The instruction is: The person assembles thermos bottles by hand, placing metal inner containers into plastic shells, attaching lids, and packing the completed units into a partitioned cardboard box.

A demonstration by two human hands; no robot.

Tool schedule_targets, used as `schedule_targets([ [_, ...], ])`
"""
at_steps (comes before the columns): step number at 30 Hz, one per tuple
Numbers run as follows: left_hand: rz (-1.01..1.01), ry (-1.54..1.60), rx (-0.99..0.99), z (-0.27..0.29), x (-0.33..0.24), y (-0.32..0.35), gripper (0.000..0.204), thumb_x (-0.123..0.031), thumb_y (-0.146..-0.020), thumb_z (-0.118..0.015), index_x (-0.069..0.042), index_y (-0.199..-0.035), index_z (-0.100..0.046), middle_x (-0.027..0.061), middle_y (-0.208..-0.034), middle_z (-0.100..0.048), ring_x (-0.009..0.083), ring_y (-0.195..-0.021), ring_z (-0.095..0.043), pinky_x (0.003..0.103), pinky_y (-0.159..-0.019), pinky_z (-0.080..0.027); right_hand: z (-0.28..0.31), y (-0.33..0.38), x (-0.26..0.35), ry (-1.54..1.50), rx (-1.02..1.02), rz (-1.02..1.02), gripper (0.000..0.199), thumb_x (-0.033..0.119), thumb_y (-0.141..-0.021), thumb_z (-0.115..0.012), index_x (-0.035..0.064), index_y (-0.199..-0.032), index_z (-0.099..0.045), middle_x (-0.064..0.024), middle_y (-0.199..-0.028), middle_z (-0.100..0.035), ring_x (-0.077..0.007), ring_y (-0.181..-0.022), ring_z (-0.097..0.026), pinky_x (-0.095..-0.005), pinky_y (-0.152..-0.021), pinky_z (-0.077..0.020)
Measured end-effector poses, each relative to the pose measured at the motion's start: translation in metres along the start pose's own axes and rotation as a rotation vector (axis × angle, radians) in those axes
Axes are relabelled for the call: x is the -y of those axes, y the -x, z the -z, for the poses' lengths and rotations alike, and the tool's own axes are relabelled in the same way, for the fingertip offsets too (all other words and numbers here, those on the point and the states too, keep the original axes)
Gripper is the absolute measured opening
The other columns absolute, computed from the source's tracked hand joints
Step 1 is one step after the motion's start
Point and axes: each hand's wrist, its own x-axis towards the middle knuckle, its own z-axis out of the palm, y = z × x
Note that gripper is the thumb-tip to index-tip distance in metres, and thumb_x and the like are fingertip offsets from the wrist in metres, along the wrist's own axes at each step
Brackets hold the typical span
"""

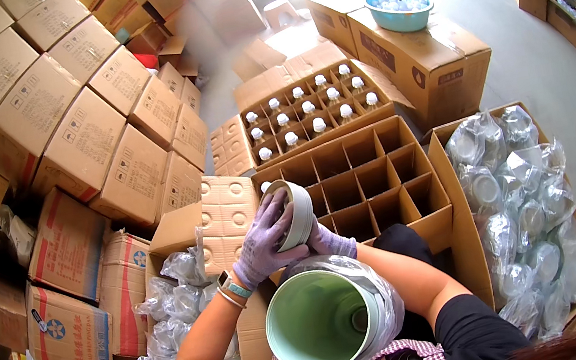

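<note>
My left hand (267,237), in a light purple knit glove, curls its fingers over a pale grey, short round lid-like piece (301,216) with ridged sides, tilted on its edge. Close behind that piece is my right hand (331,240), gloved the same way; its fingers are hidden. Below both hands, against my lap, a pale green round canister (276,329) leans with its open mouth facing up and its inside bare. Clear plastic film (379,283) wraps its outer side. In front of my hands stands a divided carton (358,187) with mostly vacant compartments; one white cap shows at its left corner.
Beyond is a carton (250,140) of clear, white-capped bottles. Plastic-wrapped clear containers fill boxes at right (509,210) and left (174,319). A blue basin (402,21) of small clear pieces sits on a closed carton. Stacked cartons (75,132) rise at left. Another person is at far right.
</note>
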Motion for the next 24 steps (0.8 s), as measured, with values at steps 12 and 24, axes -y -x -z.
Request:
schedule_targets([
  [12,0.695,0.767,-0.781,0.006,-0.019,0.036,0.062,-0.049,-0.095,-0.068,-0.004,-0.134,-0.053,0.0132,-0.125,-0.063,0.0301,-0.115,-0.065,0.055,-0.103,-0.051,-0.050,0.013,0.079,0.609,0.025,-0.443,0.064,0.061,-0.107,-0.041,0.0066,-0.122,-0.072,0.0038,-0.077,-0.060,-0.0043,-0.059,-0.052,-0.0192,-0.049,-0.0424],
  [24,-0.060,1.868,-0.535,-0.086,0.001,0.031,0.032,-0.040,-0.106,-0.052,-0.009,-0.111,-0.056,0.0067,-0.103,-0.060,0.0232,-0.094,-0.062,0.047,-0.102,-0.053,0.073,-0.194,0.069,2.014,-0.065,-0.169,0.044,0.040,-0.090,-0.064,0.0087,-0.120,-0.072,-0.0235,-0.110,-0.073,-0.0406,-0.112,-0.068,-0.0466,-0.101,-0.0523],
])
